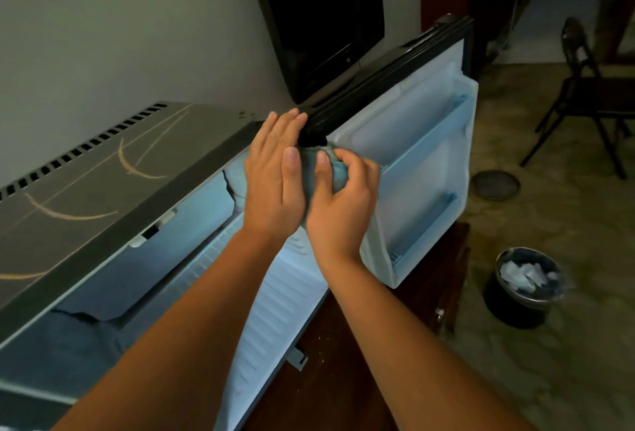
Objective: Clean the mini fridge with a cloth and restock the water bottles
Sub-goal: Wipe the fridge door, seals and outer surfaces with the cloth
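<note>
Lived-in room, a guest room or a bedroom at home; which one cannot be told. Mini fridge (103,197), door open, sits on a dark wooden cabinet (360,344) at centre frame. Flat-screen TV (323,18) against the plain wall, top centre. Folding chair (584,87) at upper right. Small waste bin (525,286) holding crumpled paper at right, on a mottled stone-look floor (549,362).

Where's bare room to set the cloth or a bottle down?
Fridge top, vent slots to front edge, is bare. The upper door shelf and lower door shelf look empty. Crowded at the door's hinge corner, where the left hand and right hand bunch around the cloth.
</note>
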Demonstrator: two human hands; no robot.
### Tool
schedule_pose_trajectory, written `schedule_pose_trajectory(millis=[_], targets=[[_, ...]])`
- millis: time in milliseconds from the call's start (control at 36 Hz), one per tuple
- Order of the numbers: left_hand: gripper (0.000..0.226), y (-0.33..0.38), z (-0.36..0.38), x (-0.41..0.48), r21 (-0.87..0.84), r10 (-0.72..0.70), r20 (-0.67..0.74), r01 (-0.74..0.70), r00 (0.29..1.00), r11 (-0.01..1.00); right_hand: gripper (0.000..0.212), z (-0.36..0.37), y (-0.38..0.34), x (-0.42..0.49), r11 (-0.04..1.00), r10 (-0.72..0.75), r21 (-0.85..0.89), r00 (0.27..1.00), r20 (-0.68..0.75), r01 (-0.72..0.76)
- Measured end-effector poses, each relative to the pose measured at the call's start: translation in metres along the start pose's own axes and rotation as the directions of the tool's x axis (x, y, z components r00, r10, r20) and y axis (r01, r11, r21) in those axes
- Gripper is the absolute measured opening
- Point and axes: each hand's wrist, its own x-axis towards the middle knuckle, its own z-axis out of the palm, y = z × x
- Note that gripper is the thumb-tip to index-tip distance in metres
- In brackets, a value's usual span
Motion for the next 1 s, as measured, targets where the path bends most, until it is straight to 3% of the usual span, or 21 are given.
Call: schedule_pose_trajectory(millis=[111,222,333,472,583,833,1000], targets=[[0.053,-0.009,-0.001,0.002,-0.001,0.059,-0.024,-0.059,0.998,0.998,0.02,-0.001,0.015,-0.004,0.996,-0.066,-0.055,0.998,-0.003,0.066],[0.051,-0.016,-0.002,0.004,0.027,0.13,-0.058,-0.128,0.99,0.991,0.02,-0.009,0.04,-0.023,0.993,-0.04,-0.109,0.999,-0.009,0.039],[0.053,-0.018,0.0,0.005,0.035,0.124,-0.063,-0.122,0.99,0.992,0.021,-0.008,0.034,-0.02,0.996,0.029,-0.088,1.0,-0.002,-0.03],[0.053,-0.017,0.001,0.004,0.028,0.109,-0.065,-0.107,0.992,0.994,0.024,0.003,0.006,-0.004,0.996,-0.063,-0.056,0.998,-0.012,0.062],[0.052,-0.016,0.001,0.004,0.026,0.113,-0.078,-0.111,0.991,0.993,0.02,0.0,0.025,-0.01,0.992,-0.096,-0.081,0.995,-0.011,0.095],[0.054,-0.009,0.01,-0.003,0.011,0.054,-0.089,-0.053,0.995,0.999,0.018,-0.02,0.067,-0.036,0.991,0.031,-0.132,0.999,0.03,-0.027],[0.051,-0.01,0.018,-0.004,0.012,0.042,-0.122,-0.041,0.992,0.999,0.02,-0.004,0.041,-0.021,0.996,-0.075,-0.056,0.997,0.005,0.075]])
